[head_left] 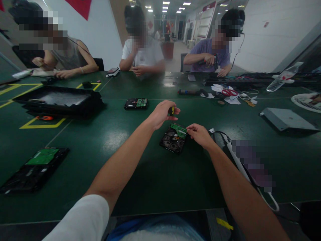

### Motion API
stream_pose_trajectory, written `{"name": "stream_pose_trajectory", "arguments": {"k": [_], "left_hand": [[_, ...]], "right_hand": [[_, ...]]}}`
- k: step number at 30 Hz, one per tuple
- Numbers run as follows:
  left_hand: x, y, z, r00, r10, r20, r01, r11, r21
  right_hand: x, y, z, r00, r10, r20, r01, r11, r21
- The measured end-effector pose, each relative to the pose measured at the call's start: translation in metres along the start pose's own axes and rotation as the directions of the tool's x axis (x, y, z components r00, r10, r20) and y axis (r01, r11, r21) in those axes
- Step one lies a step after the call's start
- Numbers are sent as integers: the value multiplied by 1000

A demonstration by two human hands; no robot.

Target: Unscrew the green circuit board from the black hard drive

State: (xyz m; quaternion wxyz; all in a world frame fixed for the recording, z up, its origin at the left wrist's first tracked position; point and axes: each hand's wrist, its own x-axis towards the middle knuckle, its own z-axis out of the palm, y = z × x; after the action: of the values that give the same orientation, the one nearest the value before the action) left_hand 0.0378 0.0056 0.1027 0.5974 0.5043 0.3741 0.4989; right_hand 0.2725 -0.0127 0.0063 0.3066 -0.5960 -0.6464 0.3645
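A hard drive (173,140) lies on the green table in front of me, its green circuit board facing up and away from me. Just above its far edge, my left hand (160,115) is closed around a short black-and-yellow screwdriver (171,111); its shaft cannot be made out. My right hand (199,134) pinches at the drive's right edge near the circuit board, thumb and forefinger together. A second hard drive (136,104) rests farther back, left of my left hand. Another drive with a green board (37,167) lies at the near left.
Black trays (60,100) are stacked at the left, with an orange-handled tool (45,117) beside them. To the right are a power strip (240,160), a grey metal box (288,118), red scissors (229,92) and a tilted plastic bottle (284,77). Three people sit across the table (120,187).
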Motion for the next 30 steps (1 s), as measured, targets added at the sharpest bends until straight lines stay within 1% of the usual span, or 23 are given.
{"name": "stream_pose_trajectory", "arguments": {"k": [3,6,11,13,15,19,21,23,28,30], "left_hand": [[2,-1,-1,998,57,-21,-56,997,59],[0,0,-1,996,87,3,-87,991,104],[-3,3,3,1000,6,-9,-5,997,72],[-3,2,4,1000,-1,-22,2,999,40],[-2,2,4,999,19,-35,-18,999,29],[-2,4,3,994,89,-63,-79,986,145],[-3,5,3,991,104,-79,-87,979,186],[-4,6,3,992,95,-84,-79,982,173],[-3,5,4,998,4,-66,-2,1000,25],[-1,4,4,998,-7,-55,7,1000,-1]], "right_hand": [[-1,-2,0,1000,-5,-4,5,1000,-9],[-2,-4,-1,1000,-2,-2,2,1000,-4],[-1,-1,0,1000,0,-3,0,1000,0],[0,1,0,1000,-14,-4,14,1000,-5],[1,2,0,1000,-19,-5,19,1000,-14],[1,1,0,1000,0,-12,0,1000,-25],[0,-1,0,1000,4,-15,-4,1000,-19],[-1,-2,-1,1000,0,-12,0,1000,-17],[-1,0,0,1000,-6,-4,6,1000,-4],[0,1,0,1000,-12,-12,12,1000,-1]]}}
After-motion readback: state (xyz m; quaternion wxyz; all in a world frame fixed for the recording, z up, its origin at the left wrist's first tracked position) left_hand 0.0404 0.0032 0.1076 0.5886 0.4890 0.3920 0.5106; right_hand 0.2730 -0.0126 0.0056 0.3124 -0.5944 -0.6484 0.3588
